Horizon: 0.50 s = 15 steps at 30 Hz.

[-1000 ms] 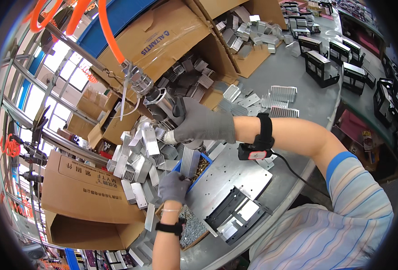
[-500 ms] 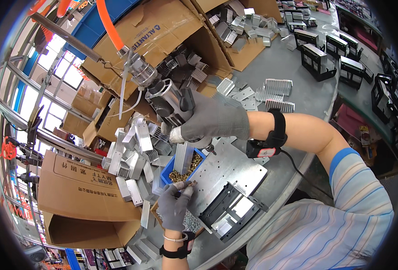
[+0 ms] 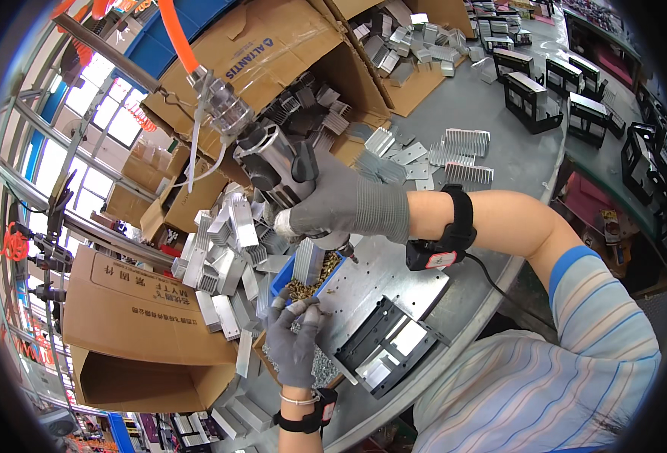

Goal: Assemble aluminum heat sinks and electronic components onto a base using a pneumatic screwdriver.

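A silver-and-black power driver (image 3: 269,162), gripped in the gloved right hand (image 3: 345,198), slants across the frame just left of centre, its tip pointing down and to the right. Below it, a blue tray (image 3: 281,279) holds many small brass-coloured fasteners (image 3: 303,290), with the gloved left hand (image 3: 294,343) near its lower edge.

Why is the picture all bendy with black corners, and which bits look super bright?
In the head view, the fisheye lens bends the edge of the grey table and leaves dark corners; in that same view, the windows are washed out to white; there too, pale light gleams on the metal plate.
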Motion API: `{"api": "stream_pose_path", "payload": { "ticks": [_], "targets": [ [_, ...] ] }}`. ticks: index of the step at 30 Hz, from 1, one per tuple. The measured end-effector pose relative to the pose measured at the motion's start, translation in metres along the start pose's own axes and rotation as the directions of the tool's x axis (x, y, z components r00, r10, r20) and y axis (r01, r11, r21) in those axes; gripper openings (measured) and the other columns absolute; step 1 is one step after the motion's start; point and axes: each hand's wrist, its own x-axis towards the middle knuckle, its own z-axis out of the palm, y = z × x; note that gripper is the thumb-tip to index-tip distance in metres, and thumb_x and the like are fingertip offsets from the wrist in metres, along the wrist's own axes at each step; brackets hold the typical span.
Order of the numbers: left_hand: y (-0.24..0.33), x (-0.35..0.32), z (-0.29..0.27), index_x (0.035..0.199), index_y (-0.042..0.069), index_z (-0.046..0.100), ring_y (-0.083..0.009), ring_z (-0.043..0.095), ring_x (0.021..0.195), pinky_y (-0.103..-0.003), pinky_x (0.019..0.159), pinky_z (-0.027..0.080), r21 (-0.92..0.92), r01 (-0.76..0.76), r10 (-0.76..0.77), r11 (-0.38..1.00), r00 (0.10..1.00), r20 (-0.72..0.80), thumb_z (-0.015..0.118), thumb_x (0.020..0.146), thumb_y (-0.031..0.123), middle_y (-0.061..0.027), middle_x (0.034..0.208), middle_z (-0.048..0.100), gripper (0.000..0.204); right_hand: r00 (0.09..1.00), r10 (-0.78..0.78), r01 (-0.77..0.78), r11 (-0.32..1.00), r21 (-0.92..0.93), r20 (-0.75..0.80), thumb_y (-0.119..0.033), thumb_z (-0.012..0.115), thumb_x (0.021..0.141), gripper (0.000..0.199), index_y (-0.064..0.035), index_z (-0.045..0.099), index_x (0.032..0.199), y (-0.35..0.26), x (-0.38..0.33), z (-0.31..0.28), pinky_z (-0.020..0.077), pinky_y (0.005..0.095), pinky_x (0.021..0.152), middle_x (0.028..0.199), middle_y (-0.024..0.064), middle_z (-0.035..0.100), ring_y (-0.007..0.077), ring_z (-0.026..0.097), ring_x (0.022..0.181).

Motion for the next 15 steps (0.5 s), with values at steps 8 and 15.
{"api": "stream_pose_path", "payload": {
  "ticks": [8,15],
  "targets": [
    [0.066,-0.044,-0.002,0.077,0.004,0.06,-0.0333,0.049,0.111,-0.042,0.094,0.038,0.493,-0.37,0.472,0.787,0.876,-0.096,0.062,0.073,0.012,-0.0162,0.118,0.056,0.009,1.0,-0.012,0.005,0.899,0.438,0.014,-0.01,0.068,0.063,0.022,-0.0012,0.059,0.081,-0.047,-0.026,0.025,0.0485,0.028,0.06,0.07,0.0022,0.058,0.0111,0.056,0.062],
    [0.056,-0.055,-0.002,0.09,0.011,0.059,-0.0367,0.047,0.107,-0.048,0.089,0.039,0.635,-0.389,0.547,0.668,0.835,-0.065,0.067,0.073,0.028,-0.0137,0.109,0.055,0.026,0.996,-0.047,-0.008,0.811,0.584,0.08,-0.009,0.069,0.064,0.024,-0.003,0.059,0.085,-0.051,-0.046,0.043,0.0448,0.0245,0.057,0.073,-0.0003,0.057,0.0073,0.052,0.062]
  ]
}}
